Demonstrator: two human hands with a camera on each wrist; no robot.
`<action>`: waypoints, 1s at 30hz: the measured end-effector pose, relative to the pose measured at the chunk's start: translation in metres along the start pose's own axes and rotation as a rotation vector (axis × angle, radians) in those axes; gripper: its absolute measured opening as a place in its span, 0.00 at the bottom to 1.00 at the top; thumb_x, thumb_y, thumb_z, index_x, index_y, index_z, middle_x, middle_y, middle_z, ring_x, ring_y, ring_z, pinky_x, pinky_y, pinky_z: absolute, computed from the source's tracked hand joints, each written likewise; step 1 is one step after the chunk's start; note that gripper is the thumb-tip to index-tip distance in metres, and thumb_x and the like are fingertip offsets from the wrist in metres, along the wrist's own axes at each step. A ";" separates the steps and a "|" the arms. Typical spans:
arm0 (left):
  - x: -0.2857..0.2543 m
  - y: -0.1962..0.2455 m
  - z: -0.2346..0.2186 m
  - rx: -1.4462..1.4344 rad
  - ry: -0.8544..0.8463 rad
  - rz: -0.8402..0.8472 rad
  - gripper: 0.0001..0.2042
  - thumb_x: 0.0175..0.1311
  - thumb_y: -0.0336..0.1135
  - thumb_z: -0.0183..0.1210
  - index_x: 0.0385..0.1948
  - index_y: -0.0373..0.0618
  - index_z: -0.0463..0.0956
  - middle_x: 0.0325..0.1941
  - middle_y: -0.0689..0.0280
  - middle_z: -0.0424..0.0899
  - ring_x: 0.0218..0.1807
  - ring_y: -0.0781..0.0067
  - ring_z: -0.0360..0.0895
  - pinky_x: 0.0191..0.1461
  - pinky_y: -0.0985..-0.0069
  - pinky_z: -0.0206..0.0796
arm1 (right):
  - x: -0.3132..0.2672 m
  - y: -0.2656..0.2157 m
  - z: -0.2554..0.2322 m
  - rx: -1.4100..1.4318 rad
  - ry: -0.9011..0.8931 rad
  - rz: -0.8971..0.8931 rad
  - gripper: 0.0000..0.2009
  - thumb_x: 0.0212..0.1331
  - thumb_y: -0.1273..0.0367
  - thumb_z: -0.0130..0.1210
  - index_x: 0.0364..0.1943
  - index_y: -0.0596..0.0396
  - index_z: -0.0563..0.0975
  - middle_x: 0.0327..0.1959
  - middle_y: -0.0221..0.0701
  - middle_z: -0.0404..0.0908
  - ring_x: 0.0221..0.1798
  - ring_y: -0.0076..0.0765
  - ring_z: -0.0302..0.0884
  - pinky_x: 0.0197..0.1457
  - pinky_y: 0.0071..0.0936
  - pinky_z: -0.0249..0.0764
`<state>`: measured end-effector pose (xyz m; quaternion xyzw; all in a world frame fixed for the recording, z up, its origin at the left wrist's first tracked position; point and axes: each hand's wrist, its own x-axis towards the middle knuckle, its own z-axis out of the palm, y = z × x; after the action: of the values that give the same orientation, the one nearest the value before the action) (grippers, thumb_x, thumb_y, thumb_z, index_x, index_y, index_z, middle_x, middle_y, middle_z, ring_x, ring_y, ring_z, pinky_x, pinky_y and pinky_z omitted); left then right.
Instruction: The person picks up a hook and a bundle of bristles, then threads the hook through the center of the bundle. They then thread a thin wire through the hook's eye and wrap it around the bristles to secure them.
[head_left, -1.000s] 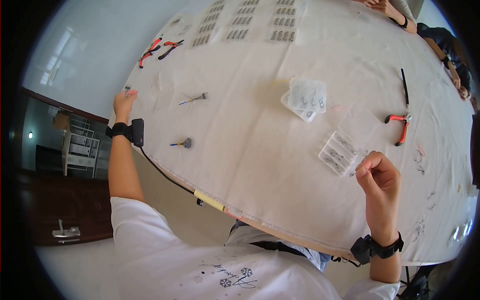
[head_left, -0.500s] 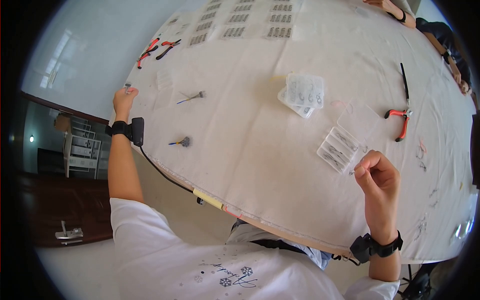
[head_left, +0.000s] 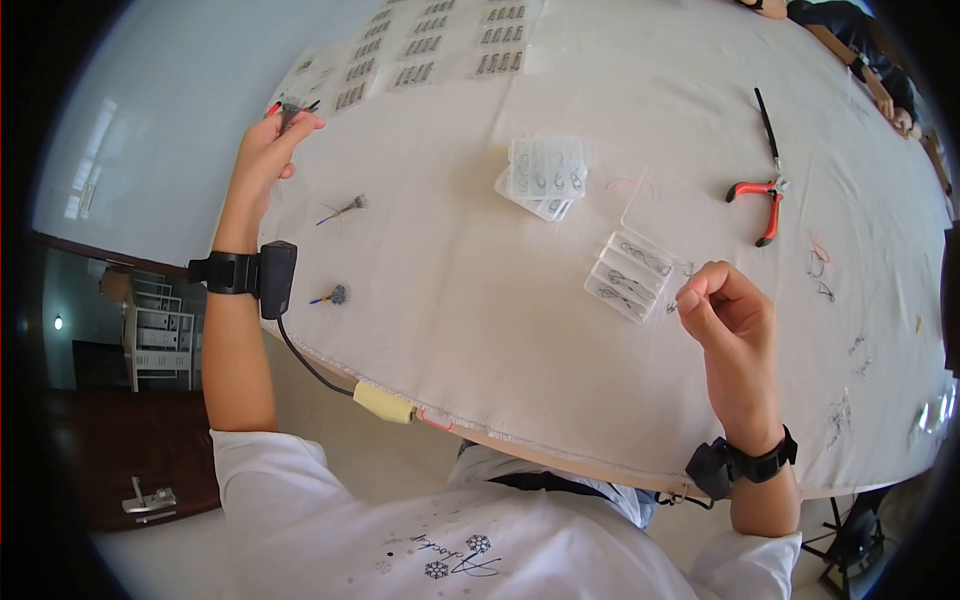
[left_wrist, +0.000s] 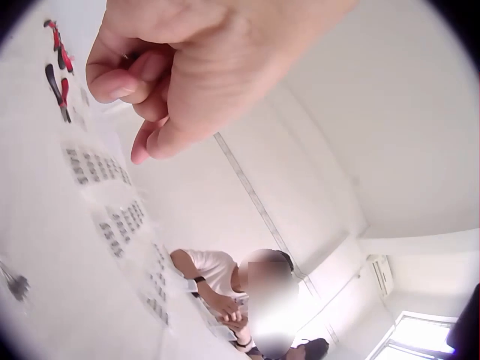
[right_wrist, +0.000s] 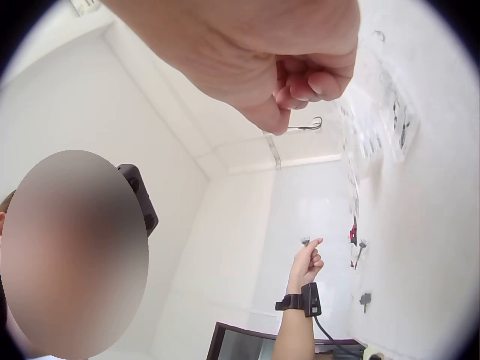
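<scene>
Wore a white shirt (head_left: 330, 510) with short sleeves (head_left: 262, 445), printed in front with dark script (head_left: 455, 553), snowflakes (head_left: 436, 570) and small dots (head_left: 390, 554). Carried on the left arm (head_left: 238, 370) a black strap (head_left: 228, 273) and an oblong black box (head_left: 278, 280), trailing a thin black cable (head_left: 310, 360). Had on the right arm (head_left: 766, 508) a matching strap (head_left: 763, 465) with an angular box (head_left: 708, 468), likewise black. Showed pale grey cloth (head_left: 485, 468) and a dark band (head_left: 545, 490) below the shirt. Bore at the head (right_wrist: 75, 255) a dark device (right_wrist: 141, 196) with rounded corners.
</scene>
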<state>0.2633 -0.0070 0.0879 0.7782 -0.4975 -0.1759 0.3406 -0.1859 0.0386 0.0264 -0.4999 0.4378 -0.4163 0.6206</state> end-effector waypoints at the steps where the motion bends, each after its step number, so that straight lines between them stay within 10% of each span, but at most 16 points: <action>1: -0.006 0.016 0.010 -0.026 -0.039 0.018 0.13 0.63 0.43 0.58 0.35 0.43 0.80 0.23 0.80 0.62 0.21 0.90 0.52 0.21 0.87 0.45 | 0.001 0.002 -0.003 -0.001 0.009 0.007 0.05 0.61 0.72 0.57 0.30 0.57 0.75 0.29 0.19 0.74 0.32 0.10 0.66 0.37 0.11 0.62; 13: -0.055 0.098 0.085 -0.046 -0.347 0.181 0.12 0.63 0.41 0.58 0.33 0.41 0.80 0.27 0.75 0.75 0.19 0.89 0.55 0.22 0.87 0.47 | 0.006 0.009 -0.017 0.016 0.031 -0.011 0.05 0.62 0.71 0.57 0.31 0.57 0.76 0.29 0.18 0.74 0.33 0.10 0.66 0.38 0.10 0.62; 30: -0.162 0.016 0.020 -0.124 -0.204 -0.148 0.11 0.66 0.39 0.56 0.31 0.39 0.77 0.21 0.78 0.66 0.20 0.91 0.56 0.21 0.87 0.46 | -0.001 0.011 -0.008 0.028 -0.040 -0.026 0.05 0.61 0.70 0.57 0.30 0.56 0.76 0.28 0.18 0.74 0.33 0.10 0.66 0.40 0.12 0.63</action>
<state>0.1689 0.1262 0.0739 0.7684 -0.4588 -0.3091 0.3217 -0.1926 0.0393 0.0146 -0.5050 0.4128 -0.4206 0.6306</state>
